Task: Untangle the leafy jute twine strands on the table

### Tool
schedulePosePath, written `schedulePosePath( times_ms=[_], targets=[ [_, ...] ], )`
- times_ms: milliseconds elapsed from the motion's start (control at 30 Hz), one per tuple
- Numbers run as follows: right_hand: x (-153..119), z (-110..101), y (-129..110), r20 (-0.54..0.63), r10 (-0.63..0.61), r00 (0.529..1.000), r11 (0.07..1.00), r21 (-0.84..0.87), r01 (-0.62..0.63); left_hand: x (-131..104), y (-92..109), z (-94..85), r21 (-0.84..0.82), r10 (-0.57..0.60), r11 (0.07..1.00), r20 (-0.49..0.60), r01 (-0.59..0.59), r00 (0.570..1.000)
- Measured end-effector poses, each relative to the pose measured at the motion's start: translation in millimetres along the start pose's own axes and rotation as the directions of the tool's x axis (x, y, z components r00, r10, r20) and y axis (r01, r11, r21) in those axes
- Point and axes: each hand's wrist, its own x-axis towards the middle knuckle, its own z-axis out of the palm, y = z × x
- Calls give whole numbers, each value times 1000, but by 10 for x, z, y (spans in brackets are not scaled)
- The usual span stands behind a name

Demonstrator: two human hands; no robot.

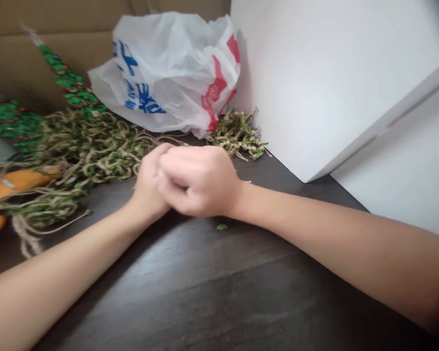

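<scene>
My right hand [203, 180] is curled into a closed fist at the middle of the view, pressed against my left hand [149, 175]. The left hand lies behind and to the left, its fingers mostly hidden by the right one. Whether anything is held between the hands cannot be seen. Just beyond them are a large heap of tan twine with green leaves [95, 141] and a smaller leafy bundle [241, 134]. A small green leaf [222, 227] lies on the dark table [190, 292] below the right hand.
Behind the hands stands a crumpled white plastic bag [175, 68] with blue and red print. Green tinsel cones [71, 80] and an orange object [18, 185] are at the left. A large white box [307, 87] rises at the right, cardboard [58, 19] at the back.
</scene>
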Motion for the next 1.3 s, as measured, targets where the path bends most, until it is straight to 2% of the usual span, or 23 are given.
schedulePosePath(
  times_ms=[100,200,300,433,500,667,733,933,1133,1300],
  targets=[
    [39,-22,268,-117,-72,991,994,-84,63,-26,21,22,-6,104,995,-49,-104,993],
    [47,36,473,-195,-67,978,996,-65,56,-35,37,61,-10,48,999,-95,-49,994],
    [53,95,537,-258,-39,965,997,-72,21,-41,36,79,-38,-1,999,-112,-4,994],
    [54,107,510,-175,-44,984,994,-102,26,-57,27,76,-66,3,998,-114,-11,993],
    [60,104,514,-163,-6,987,993,-113,-13,-63,30,71,-69,0,998,-115,-8,993],
    [94,117,605,-288,89,954,990,-77,-115,-68,47,63,-67,0,998,-90,-6,996],
    [101,128,634,-299,107,948,988,-74,-135,-70,47,63,-92,20,995,-68,-26,998],
    [84,153,645,-145,132,981,989,-43,-140,-69,44,88,-217,126,965,-110,-148,986],
    [91,138,637,-142,145,979,989,55,-138,-77,33,101,-269,122,953,-80,-139,989],
    [101,121,595,-138,108,984,993,63,-100,-82,-25,105,-248,93,962,-97,-115,991]
  ],
)
